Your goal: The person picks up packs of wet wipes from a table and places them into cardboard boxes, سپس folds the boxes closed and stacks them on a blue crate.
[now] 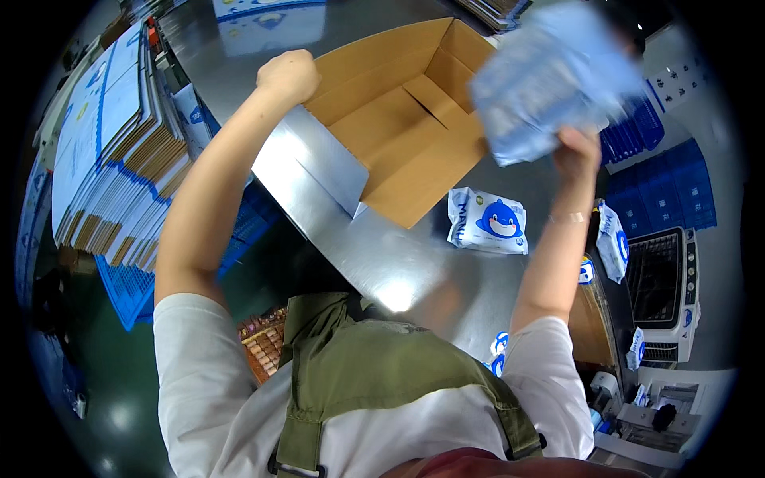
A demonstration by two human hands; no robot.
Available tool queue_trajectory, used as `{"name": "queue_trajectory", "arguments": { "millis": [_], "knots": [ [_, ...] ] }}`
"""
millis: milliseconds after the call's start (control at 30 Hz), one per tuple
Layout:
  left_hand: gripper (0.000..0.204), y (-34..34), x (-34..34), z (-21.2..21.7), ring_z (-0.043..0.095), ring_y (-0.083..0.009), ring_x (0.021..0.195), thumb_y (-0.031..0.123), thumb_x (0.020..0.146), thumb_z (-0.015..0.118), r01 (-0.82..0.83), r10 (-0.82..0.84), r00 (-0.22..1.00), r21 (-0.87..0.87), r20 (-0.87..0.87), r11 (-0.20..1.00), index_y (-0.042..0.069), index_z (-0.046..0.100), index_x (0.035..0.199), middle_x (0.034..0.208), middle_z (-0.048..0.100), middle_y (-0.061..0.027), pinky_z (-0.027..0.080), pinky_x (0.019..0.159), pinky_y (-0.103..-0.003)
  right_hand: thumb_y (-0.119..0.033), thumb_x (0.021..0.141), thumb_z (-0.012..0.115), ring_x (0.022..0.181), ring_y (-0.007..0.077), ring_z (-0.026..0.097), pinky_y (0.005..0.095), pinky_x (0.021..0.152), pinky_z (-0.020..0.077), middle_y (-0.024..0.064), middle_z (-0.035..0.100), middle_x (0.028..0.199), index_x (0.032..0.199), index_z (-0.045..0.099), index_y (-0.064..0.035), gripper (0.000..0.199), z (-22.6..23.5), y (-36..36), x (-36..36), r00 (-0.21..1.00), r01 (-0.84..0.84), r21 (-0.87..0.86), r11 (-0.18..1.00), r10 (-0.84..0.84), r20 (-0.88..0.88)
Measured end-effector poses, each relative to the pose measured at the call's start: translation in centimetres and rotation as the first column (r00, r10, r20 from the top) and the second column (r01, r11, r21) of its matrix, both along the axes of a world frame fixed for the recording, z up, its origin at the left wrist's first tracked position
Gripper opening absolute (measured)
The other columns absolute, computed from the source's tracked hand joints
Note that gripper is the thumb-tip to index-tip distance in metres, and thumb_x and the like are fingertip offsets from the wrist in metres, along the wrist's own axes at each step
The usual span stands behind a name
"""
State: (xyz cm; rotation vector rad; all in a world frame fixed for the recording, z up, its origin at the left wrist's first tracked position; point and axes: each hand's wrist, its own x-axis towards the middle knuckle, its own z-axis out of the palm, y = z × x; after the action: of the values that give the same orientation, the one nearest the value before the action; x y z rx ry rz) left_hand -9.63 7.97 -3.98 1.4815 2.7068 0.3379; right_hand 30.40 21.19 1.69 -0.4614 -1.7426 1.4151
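Note:
An open brown cardboard box (382, 60) lies on the metal table, with nothing visible inside. My left hand (288, 76) is closed at the box's left edge, its fingers mostly hidden, and seems to grip the wall there. Raised over the box's right end, a light blue plastic bag (550, 84), smeared by motion, is in the grasp of my right hand (580, 151). A white packet with a blue whale picture (492, 221) rests on the table just right of the box, below that bag.
Flattened cartons (119, 151) form a tall stack at left above a blue crate (127, 291). To the right are blue bins (665, 187), a white appliance with a dark grille (661, 279) and another whale packet (612, 243). The metal table (382, 271) has its edge near my waist.

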Motion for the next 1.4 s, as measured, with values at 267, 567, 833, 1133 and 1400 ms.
{"name": "queue_trajectory", "arguments": {
  "millis": [267,567,833,1133,1400],
  "knots": [
    [0.029,-0.4,-1.1,-0.1,0.064,-0.0333,0.100,0.029,0.088,0.061,0.050,-0.048,0.997,0.039,-0.059,0.998,0.009,0.068,0.107,0.105,0.068,-0.0153,0.051,0.085,-0.043,-0.014,0.087,0.062,0.108,0.0233,0.060,0.0321,0.096,0.0450,0.0117,0.063,0.121,0.130,0.056,-0.0069,0.044,-6.7,-8.9,-15.4,0.622,-0.528,0.261,0.808,0.159,0.767],
    [0.032,2.6,-7.8,2.2,0.061,-0.0338,0.110,0.020,0.089,0.058,0.067,-0.054,0.965,0.041,-0.256,0.997,0.009,0.062,0.118,0.115,0.065,-0.0175,0.050,0.089,-0.044,-0.008,0.051,0.079,0.129,0.0375,0.043,0.0418,0.109,0.0332,0.0189,0.046,0.139,0.134,0.051,-0.0108,0.088,-12.3,-9.2,8.2,0.463,-0.182,0.688,0.702,-0.556,0.690],
    [0.098,-7.4,22.8,-1.7,0.032,-0.0324,0.138,0.023,0.055,0.085,0.931,-0.915,0.365,0.076,-0.173,0.358,0.011,0.041,0.141,0.146,0.036,-0.0155,0.021,0.112,-0.055,-0.012,0.060,0.076,0.092,0.0361,0.064,0.0388,0.084,0.0512,0.0169,0.068,0.097,0.112,0.066,-0.0040,0.054,-11.3,-9.8,3.7,0.620,0.034,0.215,0.976,-0.189,0.762],
    [0.091,-4.7,25.0,-8.8,0.034,-0.0387,0.133,0.030,0.054,0.085,0.881,-0.882,0.446,0.095,0.154,0.463,0.011,0.046,0.134,0.137,0.042,-0.0195,0.023,0.107,-0.060,0.003,0.058,0.078,0.131,0.0334,0.045,0.0392,0.108,0.0366,0.0153,0.052,0.135,0.128,0.055,-0.0082,0.074,-10.9,-4.0,22.3,0.221,0.311,0.874,0.373,-0.923,0.315],
    [0.093,-3.8,26.2,-9.0,0.034,-0.0389,0.132,0.030,0.051,0.087,0.841,-0.849,0.503,0.132,0.163,0.524,0.011,0.047,0.133,0.134,0.044,-0.0189,0.023,0.106,-0.062,-0.002,0.046,0.080,0.134,0.0338,0.039,0.0579,0.111,0.0245,0.0119,0.044,0.143,0.141,0.041,-0.0242,0.105,-6.3,5.3,35.2,-0.274,0.260,0.790,0.555,-0.742,0.612]
  ]
}}
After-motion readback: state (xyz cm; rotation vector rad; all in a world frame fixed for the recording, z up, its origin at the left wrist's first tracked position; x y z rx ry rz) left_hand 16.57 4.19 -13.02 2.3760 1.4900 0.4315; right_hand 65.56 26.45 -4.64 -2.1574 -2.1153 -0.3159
